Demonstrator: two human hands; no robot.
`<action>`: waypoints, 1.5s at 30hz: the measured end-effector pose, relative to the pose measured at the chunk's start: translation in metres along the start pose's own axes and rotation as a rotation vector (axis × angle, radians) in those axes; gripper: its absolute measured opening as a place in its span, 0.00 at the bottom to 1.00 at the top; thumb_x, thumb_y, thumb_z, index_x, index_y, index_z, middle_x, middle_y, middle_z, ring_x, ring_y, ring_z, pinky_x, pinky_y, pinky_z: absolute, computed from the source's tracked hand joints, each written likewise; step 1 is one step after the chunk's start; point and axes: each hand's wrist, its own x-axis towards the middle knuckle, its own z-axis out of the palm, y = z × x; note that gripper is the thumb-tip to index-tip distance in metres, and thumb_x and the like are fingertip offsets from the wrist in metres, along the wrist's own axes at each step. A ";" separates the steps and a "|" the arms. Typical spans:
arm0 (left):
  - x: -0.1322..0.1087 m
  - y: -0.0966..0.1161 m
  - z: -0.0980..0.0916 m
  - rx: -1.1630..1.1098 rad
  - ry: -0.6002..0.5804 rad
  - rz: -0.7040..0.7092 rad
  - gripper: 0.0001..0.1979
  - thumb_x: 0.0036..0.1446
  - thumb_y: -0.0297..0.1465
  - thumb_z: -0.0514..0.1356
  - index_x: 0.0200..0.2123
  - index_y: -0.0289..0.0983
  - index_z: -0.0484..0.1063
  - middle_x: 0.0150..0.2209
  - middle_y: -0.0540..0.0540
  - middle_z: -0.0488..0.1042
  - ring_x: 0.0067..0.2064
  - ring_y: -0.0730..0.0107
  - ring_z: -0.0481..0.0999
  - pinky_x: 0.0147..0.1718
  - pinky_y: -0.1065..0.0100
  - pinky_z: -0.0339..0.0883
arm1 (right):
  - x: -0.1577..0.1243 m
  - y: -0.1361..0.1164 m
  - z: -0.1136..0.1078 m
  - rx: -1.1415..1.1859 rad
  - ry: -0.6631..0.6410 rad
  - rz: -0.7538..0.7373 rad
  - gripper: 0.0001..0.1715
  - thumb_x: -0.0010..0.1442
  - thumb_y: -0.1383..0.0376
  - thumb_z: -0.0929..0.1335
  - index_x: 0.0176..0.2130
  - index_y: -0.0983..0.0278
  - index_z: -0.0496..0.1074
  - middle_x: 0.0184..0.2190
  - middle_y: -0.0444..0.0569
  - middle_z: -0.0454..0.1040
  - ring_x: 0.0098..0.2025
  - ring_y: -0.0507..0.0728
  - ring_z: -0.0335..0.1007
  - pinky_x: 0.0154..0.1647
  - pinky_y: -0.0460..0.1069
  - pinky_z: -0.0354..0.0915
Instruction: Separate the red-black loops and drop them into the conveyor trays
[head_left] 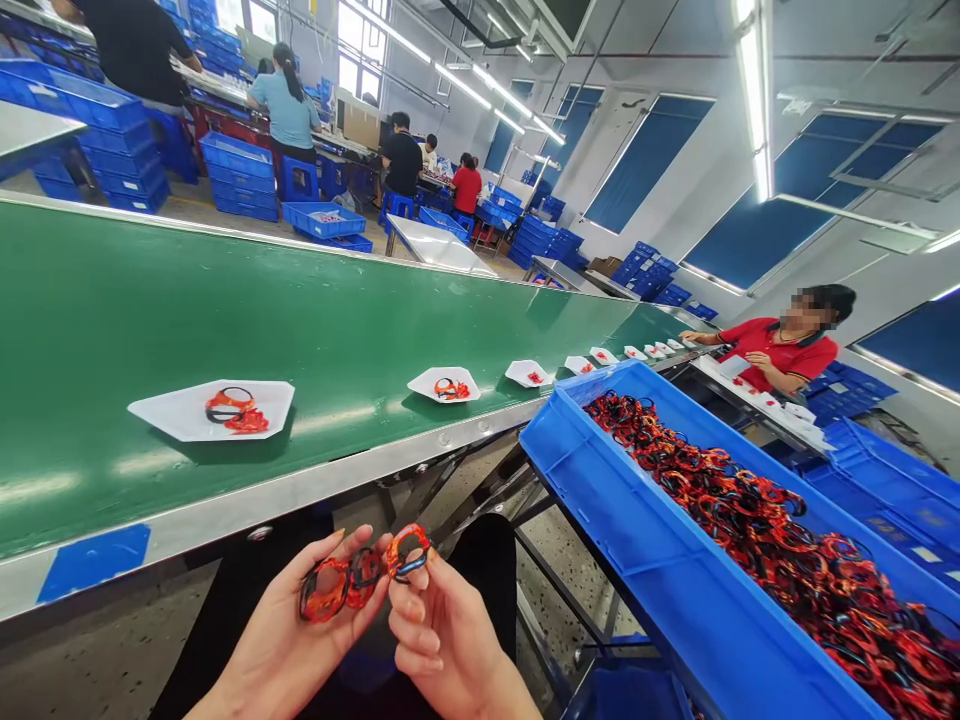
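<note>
Ahead, green conveyor belt, blue crates, both hands' fingers pinching orange-black loops

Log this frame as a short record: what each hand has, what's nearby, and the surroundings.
Left hand: holds linked loops, red and black
Right hand: pinches the same linked loops at their right end
Nearby: blue crate heaped with loose loops
Belt: green conveyor carrying white trays with loops on them
Others: co-worker in red at right; more people beyond, among stacked blue crates
</note>
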 end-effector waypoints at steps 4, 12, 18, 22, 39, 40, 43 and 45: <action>0.000 -0.001 0.001 0.027 -0.025 0.003 0.11 0.49 0.27 0.61 0.39 0.32 0.74 0.40 0.39 0.78 0.37 0.61 0.77 0.35 0.59 0.75 | 0.002 -0.002 -0.003 0.046 0.036 0.012 0.14 0.57 0.59 0.68 0.30 0.65 0.62 0.20 0.37 0.59 0.15 0.42 0.43 0.12 0.37 0.40; 0.001 -0.001 0.001 0.023 -0.027 0.019 0.11 0.49 0.25 0.60 0.39 0.31 0.74 0.36 0.38 0.78 0.36 0.61 0.78 0.34 0.59 0.75 | 0.007 -0.003 -0.006 0.003 0.136 0.005 0.15 0.55 0.58 0.69 0.29 0.65 0.61 0.20 0.37 0.55 0.15 0.42 0.40 0.12 0.38 0.38; -0.002 0.002 0.005 0.020 -0.024 0.054 0.14 0.48 0.25 0.61 0.41 0.29 0.72 0.44 0.30 0.75 0.45 0.50 0.75 0.37 0.57 0.74 | 0.017 -0.023 0.003 -0.709 0.335 -0.238 0.17 0.59 0.52 0.62 0.30 0.63 0.60 0.21 0.37 0.57 0.16 0.44 0.42 0.13 0.40 0.42; -0.006 0.005 0.008 -0.046 -0.042 0.051 0.21 0.47 0.23 0.60 0.47 0.27 0.68 0.50 0.27 0.71 0.50 0.47 0.72 0.42 0.53 0.73 | 0.045 -0.085 0.020 -1.544 0.585 -0.568 0.18 0.60 0.53 0.60 0.26 0.62 0.63 0.21 0.40 0.64 0.20 0.49 0.57 0.23 0.44 0.57; -0.004 0.016 0.004 -0.157 -0.157 0.098 0.26 0.47 0.23 0.56 0.53 0.28 0.64 0.52 0.29 0.70 0.53 0.47 0.69 0.48 0.45 0.68 | 0.040 -0.083 0.058 -1.941 0.304 -0.496 0.12 0.57 0.62 0.66 0.43 0.57 0.72 0.26 0.40 0.72 0.23 0.49 0.64 0.26 0.43 0.60; -0.003 0.015 0.003 -0.143 -0.170 0.099 0.25 0.47 0.23 0.56 0.52 0.28 0.65 0.52 0.29 0.70 0.53 0.47 0.69 0.48 0.47 0.68 | 0.033 -0.065 0.055 -1.909 0.156 -0.443 0.13 0.57 0.63 0.66 0.44 0.57 0.72 0.26 0.39 0.72 0.23 0.48 0.63 0.25 0.43 0.59; -0.002 0.013 0.000 -0.102 -0.189 0.087 0.25 0.47 0.23 0.57 0.51 0.28 0.66 0.51 0.28 0.70 0.53 0.47 0.69 0.46 0.52 0.70 | 0.019 -0.033 0.042 -1.833 0.014 -0.459 0.10 0.55 0.65 0.68 0.40 0.58 0.75 0.29 0.41 0.72 0.23 0.48 0.61 0.27 0.43 0.58; -0.005 0.011 0.002 -0.102 -0.192 0.085 0.25 0.47 0.23 0.56 0.52 0.28 0.65 0.51 0.27 0.70 0.53 0.46 0.68 0.47 0.48 0.69 | 0.016 -0.027 0.031 -1.722 0.126 -0.520 0.06 0.55 0.63 0.68 0.34 0.61 0.75 0.28 0.43 0.70 0.24 0.48 0.60 0.26 0.44 0.57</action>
